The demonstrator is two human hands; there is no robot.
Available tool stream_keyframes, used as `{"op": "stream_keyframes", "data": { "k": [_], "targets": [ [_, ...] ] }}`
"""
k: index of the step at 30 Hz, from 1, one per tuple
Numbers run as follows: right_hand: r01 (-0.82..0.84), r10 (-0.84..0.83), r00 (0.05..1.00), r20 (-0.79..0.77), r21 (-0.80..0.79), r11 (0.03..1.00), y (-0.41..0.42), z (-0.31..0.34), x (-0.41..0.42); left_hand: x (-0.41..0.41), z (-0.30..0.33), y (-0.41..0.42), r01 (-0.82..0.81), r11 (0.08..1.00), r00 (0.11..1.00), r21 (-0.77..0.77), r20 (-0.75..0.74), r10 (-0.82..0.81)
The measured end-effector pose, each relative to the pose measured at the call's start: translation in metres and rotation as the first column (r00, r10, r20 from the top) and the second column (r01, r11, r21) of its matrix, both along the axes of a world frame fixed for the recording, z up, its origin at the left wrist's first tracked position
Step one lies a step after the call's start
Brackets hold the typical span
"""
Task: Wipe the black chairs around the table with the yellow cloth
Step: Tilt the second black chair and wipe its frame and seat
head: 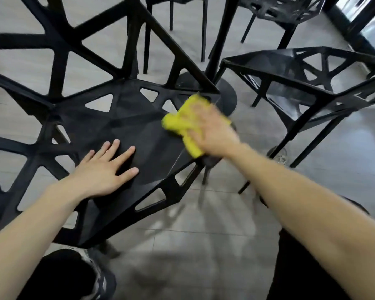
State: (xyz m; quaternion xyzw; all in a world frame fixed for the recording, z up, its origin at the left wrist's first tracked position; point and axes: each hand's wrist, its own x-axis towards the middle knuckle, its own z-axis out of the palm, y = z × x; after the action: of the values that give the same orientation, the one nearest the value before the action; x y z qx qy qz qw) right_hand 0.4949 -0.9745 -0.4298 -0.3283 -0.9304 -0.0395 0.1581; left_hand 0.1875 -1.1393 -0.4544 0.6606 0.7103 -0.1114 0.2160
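Observation:
A black chair (136, 126) with triangular cut-outs fills the left and centre of the head view, its seat right below me. My right hand (212, 128) presses the yellow cloth (182, 122) onto the right side of the seat; both are blurred by motion. My left hand (102, 167) lies flat with fingers spread on the seat's near left part. A second black chair (294, 70) stands to the right, and two more (275, 9) sit at the top.
The round black table base (227, 92) and its post (219, 40) stand just beyond the seat, between the chairs. Grey tiled floor (204, 245) lies below. My dark-clad knees (59, 276) show at the bottom edge.

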Motion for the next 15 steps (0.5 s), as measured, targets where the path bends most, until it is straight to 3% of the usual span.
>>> {"op": "stream_keyframes", "data": {
  "k": [3, 5, 7, 9, 11, 13, 15],
  "targets": [
    [0.319, -0.319, 0.948, 0.005, 0.010, 0.948, 0.037, -0.004, 0.009, 0.003, -0.001, 0.000, -0.018, 1.000, 1.000, -0.007, 0.016, 0.018],
    [0.407, -0.422, 0.894, -0.150, -0.118, 0.906, -0.007, -0.016, -0.021, 0.005, 0.001, 0.002, -0.011, 0.999, 1.000, -0.030, 0.013, 0.011],
    [0.275, -0.340, 0.909, -0.241, -0.265, 0.924, -0.081, -0.019, -0.049, 0.005, 0.002, 0.003, -0.005, 0.999, 1.000, -0.049, 0.003, 0.006],
    [-0.006, -0.075, 0.970, -0.231, -0.331, 0.944, -0.149, -0.016, -0.058, 0.003, 0.001, 0.005, -0.003, 0.997, 1.000, -0.072, 0.002, 0.003],
    [-0.182, 0.119, 0.970, -0.211, -0.312, 0.932, -0.166, -0.013, -0.047, 0.003, 0.001, 0.006, -0.007, 0.997, 1.000, -0.080, 0.023, 0.009],
    [-0.151, 0.116, 0.980, -0.159, -0.226, 0.962, -0.128, -0.018, -0.025, 0.005, 0.003, 0.005, -0.017, 0.998, 0.999, -0.058, 0.038, 0.020],
    [0.060, -0.090, 0.977, -0.195, -0.157, 0.986, -0.069, -0.023, 0.000, 0.005, 0.005, 0.003, -0.012, 1.000, 0.999, -0.025, 0.043, 0.013]
  ]
}}
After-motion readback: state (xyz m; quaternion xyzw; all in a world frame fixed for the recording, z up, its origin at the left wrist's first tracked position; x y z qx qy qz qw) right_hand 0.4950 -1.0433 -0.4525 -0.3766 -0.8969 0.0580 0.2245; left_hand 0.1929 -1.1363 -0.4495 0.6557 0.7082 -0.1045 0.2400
